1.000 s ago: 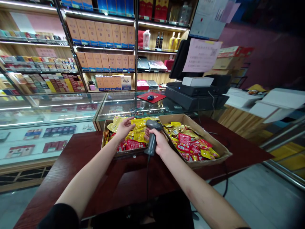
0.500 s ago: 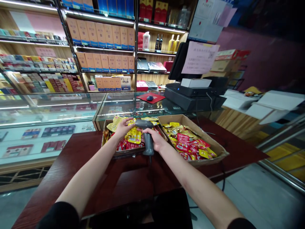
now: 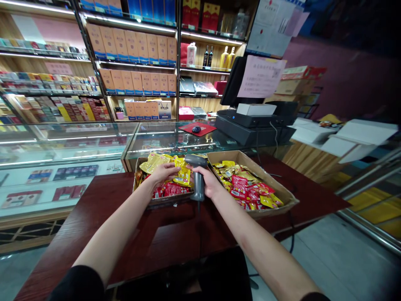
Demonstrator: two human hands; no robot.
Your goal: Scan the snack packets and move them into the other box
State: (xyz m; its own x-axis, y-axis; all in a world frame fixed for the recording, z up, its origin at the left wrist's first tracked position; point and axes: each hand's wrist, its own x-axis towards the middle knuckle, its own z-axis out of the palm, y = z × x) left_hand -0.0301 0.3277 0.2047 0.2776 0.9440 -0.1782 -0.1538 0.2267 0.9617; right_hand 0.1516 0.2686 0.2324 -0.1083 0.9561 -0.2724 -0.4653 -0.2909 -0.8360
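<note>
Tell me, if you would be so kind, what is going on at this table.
A person is working with both hands over the left box of packets. The right hand grips a dark handheld scanner by its handle, with the scanner's head close to a yellow packet. The left hand is at that packet's edge and seems to hold it. Another open box of red and yellow packets sits alongside on the dark red table.
</note>
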